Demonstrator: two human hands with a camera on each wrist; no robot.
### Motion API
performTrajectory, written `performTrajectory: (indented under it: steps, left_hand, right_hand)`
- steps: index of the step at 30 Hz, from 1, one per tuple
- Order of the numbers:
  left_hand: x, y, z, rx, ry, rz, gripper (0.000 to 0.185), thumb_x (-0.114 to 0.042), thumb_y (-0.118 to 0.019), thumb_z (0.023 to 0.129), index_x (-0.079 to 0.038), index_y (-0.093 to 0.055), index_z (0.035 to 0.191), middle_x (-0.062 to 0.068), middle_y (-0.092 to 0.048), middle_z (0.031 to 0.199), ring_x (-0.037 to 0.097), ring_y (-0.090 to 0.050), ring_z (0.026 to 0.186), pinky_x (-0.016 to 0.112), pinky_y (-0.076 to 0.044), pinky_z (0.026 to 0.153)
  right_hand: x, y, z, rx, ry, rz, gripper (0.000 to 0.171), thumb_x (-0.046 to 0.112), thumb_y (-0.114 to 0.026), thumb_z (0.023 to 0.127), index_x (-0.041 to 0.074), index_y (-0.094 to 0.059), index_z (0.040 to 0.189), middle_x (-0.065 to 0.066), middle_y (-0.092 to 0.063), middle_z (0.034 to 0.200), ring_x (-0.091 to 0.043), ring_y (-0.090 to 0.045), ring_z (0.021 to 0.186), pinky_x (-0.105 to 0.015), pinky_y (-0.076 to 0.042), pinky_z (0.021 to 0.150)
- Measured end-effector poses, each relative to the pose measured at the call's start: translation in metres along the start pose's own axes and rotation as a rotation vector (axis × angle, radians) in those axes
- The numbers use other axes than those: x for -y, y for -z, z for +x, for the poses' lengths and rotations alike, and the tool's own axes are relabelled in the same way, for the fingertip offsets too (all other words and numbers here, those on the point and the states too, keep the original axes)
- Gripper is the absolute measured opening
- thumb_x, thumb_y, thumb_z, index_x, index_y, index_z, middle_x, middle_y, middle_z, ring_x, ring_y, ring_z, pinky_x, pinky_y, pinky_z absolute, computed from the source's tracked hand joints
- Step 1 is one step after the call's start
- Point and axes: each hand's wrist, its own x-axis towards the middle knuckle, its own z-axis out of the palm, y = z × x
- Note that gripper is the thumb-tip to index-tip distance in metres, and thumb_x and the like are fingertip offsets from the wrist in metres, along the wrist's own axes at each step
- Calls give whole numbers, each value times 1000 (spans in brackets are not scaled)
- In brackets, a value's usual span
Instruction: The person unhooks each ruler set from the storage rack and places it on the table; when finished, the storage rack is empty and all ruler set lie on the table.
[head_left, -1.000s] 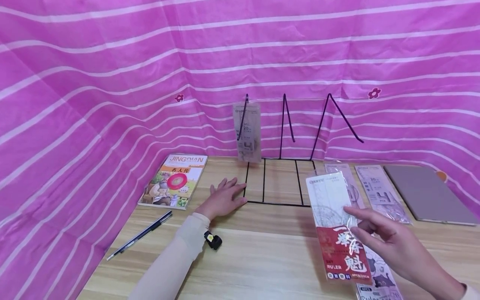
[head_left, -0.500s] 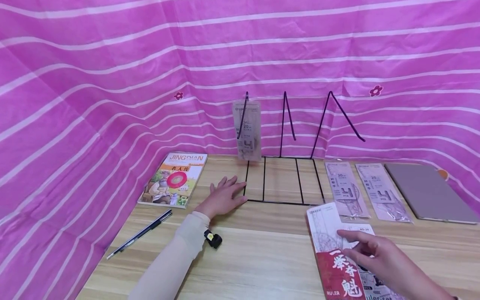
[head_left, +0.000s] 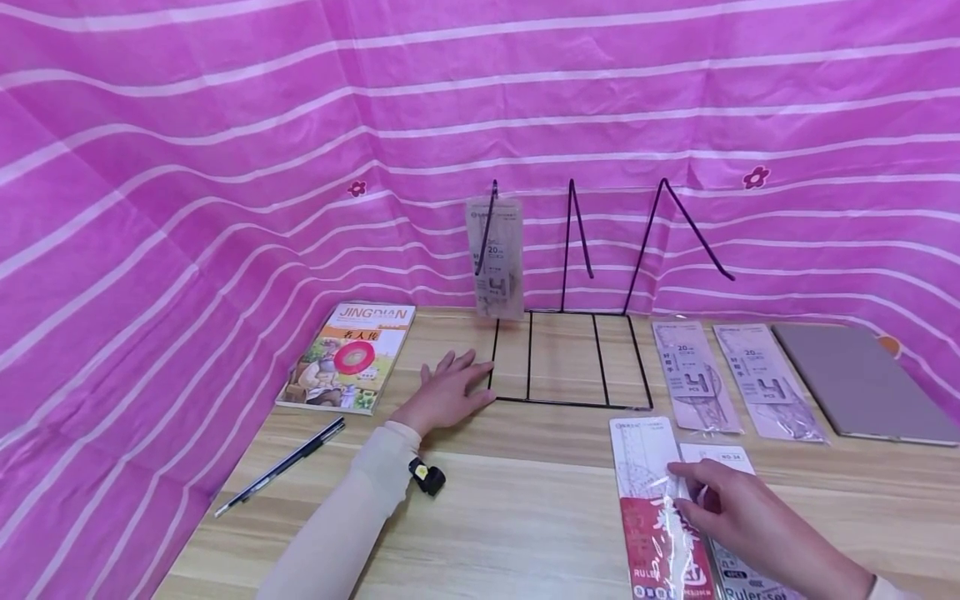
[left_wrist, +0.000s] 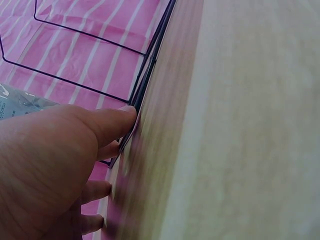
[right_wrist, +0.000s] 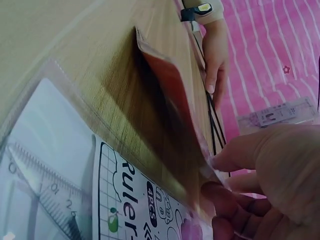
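My right hand (head_left: pixel 738 512) pinches the right edge of a red-and-white ruler set packet (head_left: pixel 652 475) between thumb and fingers. In the right wrist view this packet (right_wrist: pixel 172 82) stands tilted, with a shadow on the wood under it. Beside it, partly covered by the hand, lies another packet marked "Ruler-set" (right_wrist: pixel 117 187). My left hand (head_left: pixel 447 393) rests on the table with its fingers spread, thumb and index touching the near-left corner of a black wire rack (head_left: pixel 529 358). A clear ruler packet (head_left: pixel 497 258) hangs from the rack's left hook.
Two ruler packets, one nearer the rack (head_left: pixel 697 375) and one farther right (head_left: pixel 768 379), lie beside a grey notebook (head_left: pixel 862 379). At left are a book (head_left: pixel 315 367) bearing a red tape roll (head_left: pixel 354 357), and pens (head_left: pixel 281 467). Pink striped cloth (head_left: pixel 225 125) stands behind.
My right hand has lowered the red-and-white packet toward the table's front and moved it slightly left, uncovering the packets behind. The left hand has stayed at the rack.
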Motion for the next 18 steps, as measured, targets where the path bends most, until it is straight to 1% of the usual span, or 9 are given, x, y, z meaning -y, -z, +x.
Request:
performTrajectory:
  steps: [5, 8, 11, 13, 15, 16, 18]
  left_hand:
    - [0, 0, 1, -1, -7, -2, 64, -57, -55, 105, -33, -41, 162, 7, -19, 177, 42, -5, 164, 79, 4, 123]
    - [0, 1, 1, -8, -7, 1, 64, -58, -55, 105, -33, -41, 162, 7, -20, 177, 43, -6, 164, 79, 4, 123]
    - [0, 2, 1, -9, -5, -1, 64, -58, -55, 105, -33, -41, 162, 7, -20, 177, 43, -6, 164, 78, 4, 123]
    - [0, 2, 1, -7, -3, -3, 64, -58, -55, 105, -33, -42, 162, 7, -20, 177, 43, -6, 164, 78, 4, 123]
    - [1, 1, 1, -6, -3, -5, 64, -58, -55, 105, -33, -42, 162, 7, -20, 177, 43, -6, 164, 79, 4, 123]
    - [1, 1, 1, -5, -4, -6, 64, -58, -55, 105, -33, -42, 162, 7, -20, 177, 42, -6, 164, 79, 4, 123]
    - [0, 1, 0, -4, -5, -9, 64, -58, -55, 105, -33, -42, 162, 7, -20, 177, 42, -6, 164, 79, 4, 123]
  right_hand:
    - [-3, -5, 1, -15, 23, -5, 42, 13, -80, 90, -2, -71, 129, 14, -55, 78, 6, -47, 71, -18, -48, 60]
    - [-3, -6, 2, -31, 32, -30, 41, 12, -80, 89, 1, -72, 128, 15, -54, 77, 6, -46, 70, -18, -46, 59]
    - [-3, -5, 3, -25, -4, -75, 41, 15, -81, 89, 5, -72, 128, 15, -54, 78, 5, -45, 69, -19, -43, 58]
    - [-2, -3, 4, 6, -51, -89, 42, 19, -81, 90, 9, -72, 130, 13, -54, 78, 4, -45, 69, -19, -42, 58]
    - [-1, -1, 4, 19, -61, -94, 42, 21, -82, 91, 11, -72, 130, 13, -53, 78, 4, -44, 68, -19, -40, 56]
    - [-2, 0, 4, 13, -49, -89, 40, 22, -81, 91, 12, -73, 129, 14, -53, 78, 4, -44, 68, -19, -41, 56]
    - [-3, 4, 6, -40, 3, -74, 33, 21, -81, 92, 14, -74, 124, 16, -53, 77, 5, -44, 66, -19, -42, 53]
